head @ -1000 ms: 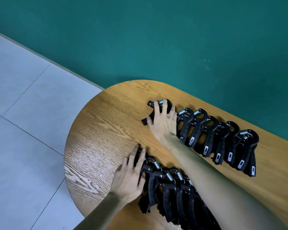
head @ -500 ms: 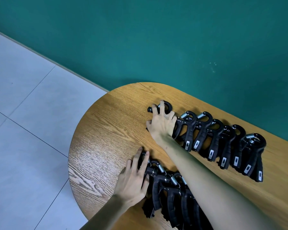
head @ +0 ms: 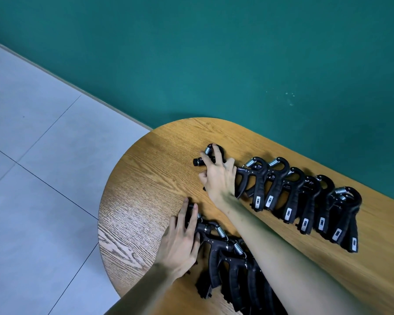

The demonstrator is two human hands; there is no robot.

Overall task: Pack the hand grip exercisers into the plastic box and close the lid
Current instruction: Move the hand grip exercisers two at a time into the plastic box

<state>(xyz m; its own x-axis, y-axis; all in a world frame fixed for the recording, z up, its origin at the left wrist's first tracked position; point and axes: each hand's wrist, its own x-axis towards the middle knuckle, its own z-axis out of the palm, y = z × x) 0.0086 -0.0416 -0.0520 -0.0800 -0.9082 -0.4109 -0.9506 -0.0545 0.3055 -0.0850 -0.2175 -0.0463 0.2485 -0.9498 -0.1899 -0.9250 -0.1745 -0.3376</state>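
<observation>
Two rows of grip exercisers (head: pixel 289 196) lie overlapped on the desk (head: pixel 150 178), likely bunched for lifting. The right hand (head: pixel 218 176) curls fingers around the far row's end one; the left hand (head: pixel 182 242) lies flat, fingers straight, against the near row (head: pixel 228 264). No box in view.

Two bare forearms enter from the lower edge of the frame; no sleeves show — left hand (head: pixel 180 244) and right hand (head: pixel 218 178) wear no gloves, rings or watch.

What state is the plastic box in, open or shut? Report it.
Cannot tell: no box shows. Only black hand grip exercisers lie on the oval wooden table.
</observation>
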